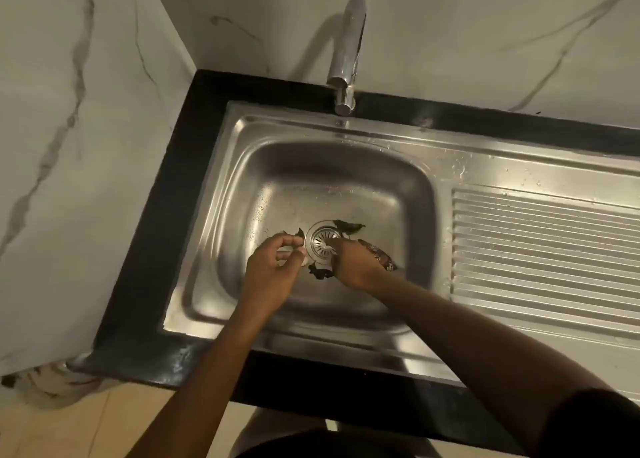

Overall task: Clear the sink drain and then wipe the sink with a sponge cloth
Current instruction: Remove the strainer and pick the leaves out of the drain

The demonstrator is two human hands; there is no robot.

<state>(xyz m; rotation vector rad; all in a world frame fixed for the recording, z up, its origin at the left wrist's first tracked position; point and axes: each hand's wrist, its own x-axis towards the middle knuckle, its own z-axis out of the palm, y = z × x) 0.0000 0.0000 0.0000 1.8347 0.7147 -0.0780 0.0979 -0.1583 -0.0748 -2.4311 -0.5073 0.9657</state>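
A steel sink basin [363, 184] has a round drain strainer [320, 241] in its floor. Dark leaf scraps lie around the drain: some behind it [348, 227], some in front [320, 273], a small bit to its left [298, 232]. A brown wrapper [379, 256] lies right of the drain, partly under my right hand. My left hand [273, 270] is left of the drain, fingers curled around pale scraps. My right hand [353, 267] reaches onto the strainer with its fingertips pinched together; what they pinch is hidden.
A chrome tap [348, 59] rises at the back over the basin. A ribbed steel drainboard [543, 256] lies to the right. A black counter rim [156, 232] frames the sink, with marble walls [69, 146] on the left and behind.
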